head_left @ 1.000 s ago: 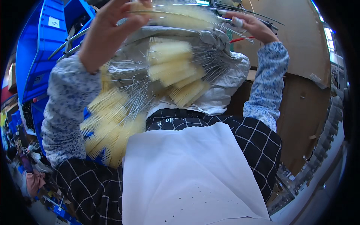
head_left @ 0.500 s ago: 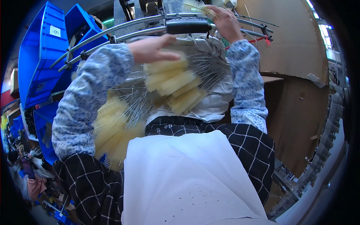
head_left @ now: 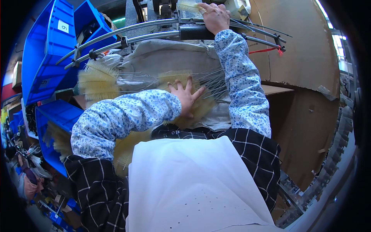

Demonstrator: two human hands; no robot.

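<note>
My left hand [head_left: 186, 96] lies with fingers spread on a bundle of pale-yellow tube brushes [head_left: 203, 109] on the whitish cloth over my lap. Their thin wire handles [head_left: 216, 83] fan out to the right. At the far side, above the metal rails, my right hand [head_left: 216, 18] has its fingers closed on one tube brush [head_left: 190, 6], its bristles pointing left. More brushes lie to the left of the cloth [head_left: 98, 83], and others [head_left: 129, 149] are partly hidden under my left forearm.
Two curved metal rails [head_left: 150, 35] with a black sleeve [head_left: 193, 32] cross in front of me, before a machine [head_left: 164, 9]. Blue bins [head_left: 50, 50] stand at left; a lower blue bin [head_left: 58, 116] holds brushes. Cardboard [head_left: 297, 50] walls the right side.
My left hand has come down from above the pile and now rests spread on the brushes. My right hand, still holding its brush, has shifted slightly left.
</note>
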